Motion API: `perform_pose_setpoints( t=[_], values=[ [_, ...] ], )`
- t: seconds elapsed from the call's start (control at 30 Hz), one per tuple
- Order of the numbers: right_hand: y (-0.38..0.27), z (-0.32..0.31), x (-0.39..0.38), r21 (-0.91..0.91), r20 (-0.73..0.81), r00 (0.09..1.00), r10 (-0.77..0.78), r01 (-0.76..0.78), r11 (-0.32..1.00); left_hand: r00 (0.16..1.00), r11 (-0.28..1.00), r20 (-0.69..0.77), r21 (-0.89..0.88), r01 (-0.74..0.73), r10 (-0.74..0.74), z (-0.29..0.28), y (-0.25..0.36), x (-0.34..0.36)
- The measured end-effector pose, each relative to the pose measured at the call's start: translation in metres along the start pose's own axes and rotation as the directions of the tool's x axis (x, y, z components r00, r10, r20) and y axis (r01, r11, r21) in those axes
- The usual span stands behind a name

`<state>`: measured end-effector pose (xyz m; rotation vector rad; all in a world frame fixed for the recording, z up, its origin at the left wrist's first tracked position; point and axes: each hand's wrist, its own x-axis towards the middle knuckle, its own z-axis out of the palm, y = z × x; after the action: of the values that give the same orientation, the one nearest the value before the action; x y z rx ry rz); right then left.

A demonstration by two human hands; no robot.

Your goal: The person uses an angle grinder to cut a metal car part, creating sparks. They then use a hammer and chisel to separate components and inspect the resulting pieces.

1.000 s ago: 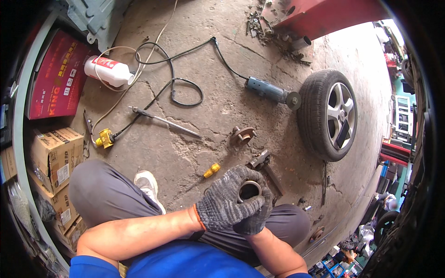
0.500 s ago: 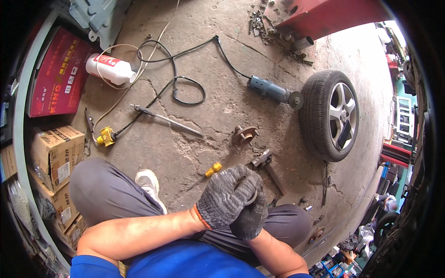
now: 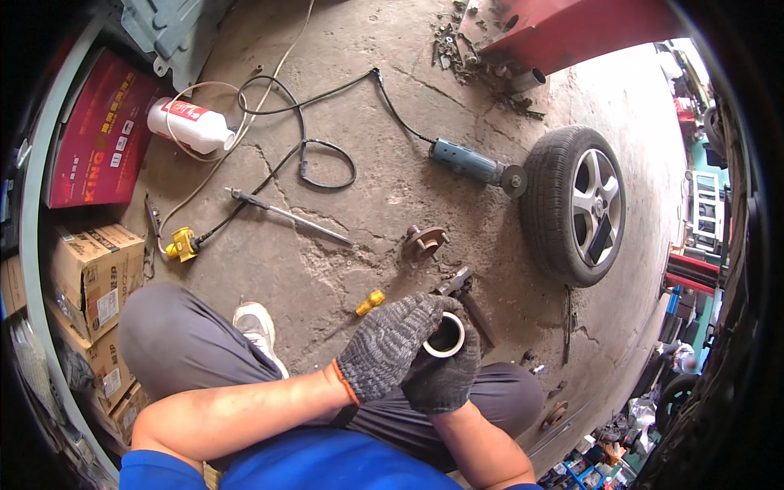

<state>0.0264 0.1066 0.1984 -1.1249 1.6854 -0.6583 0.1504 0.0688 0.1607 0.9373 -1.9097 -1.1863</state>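
Note:
A short metal ring-shaped sleeve (image 3: 443, 351), dark inside with a bright rim, is held between my gloved hands over my lap. My left hand (image 3: 384, 347), in a grey knit glove, wraps its left side; my right hand (image 3: 445, 384), in a darker glove, grips it from below and the right. Just beyond them lie a yellow-handled screwdriver (image 3: 370, 302) and a dark metal tool or part with a long bar (image 3: 478, 318). A rusty hub with studs (image 3: 425, 242) rests on the concrete farther forward.
An angle grinder (image 3: 464, 162) with coiled cable lies beside a standing wheel (image 3: 539, 208). A long metal rod (image 3: 294, 217), yellow fitting (image 3: 181, 245) and white jug (image 3: 184, 125) are forward-left. Cardboard boxes (image 3: 98, 286) stack at left; a red metal structure (image 3: 580, 28) and scattered parts are at top right.
My left hand has shifted left off the sleeve's top, so its opening, covered by fingers half a second ago, shows again with more of its bright rim.

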Motion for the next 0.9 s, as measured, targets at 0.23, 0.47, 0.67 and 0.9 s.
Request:
perform_pose_setpoints(
  t=[0.23,0.47,0.67,0.9],
  values=[
    [-0.002,-0.001,0.0,0.771,0.119,0.978,0.17,-0.199,0.605,0.98,0.985,0.154,-0.097,0.145,-0.129,-0.001,0.0,0.004],
    [0.016,0.001,0.003,0.853,0.21,0.949,0.235,-0.295,0.43,0.999,0.999,0.05,-0.042,-0.002,0.004,-0.004,0.0,0.0],
    [-0.021,-0.001,0.017,0.914,0.377,0.807,0.455,-0.404,-0.041,0.987,0.997,0.144,-0.036,0.071,-0.065,-0.004,0.001,0.002],
    [-0.009,0.0,0.019,0.889,0.338,0.801,0.494,-0.444,0.113,0.992,1.0,0.127,0.007,0.007,-0.007,-0.001,-0.002,0.001]
  ],
)
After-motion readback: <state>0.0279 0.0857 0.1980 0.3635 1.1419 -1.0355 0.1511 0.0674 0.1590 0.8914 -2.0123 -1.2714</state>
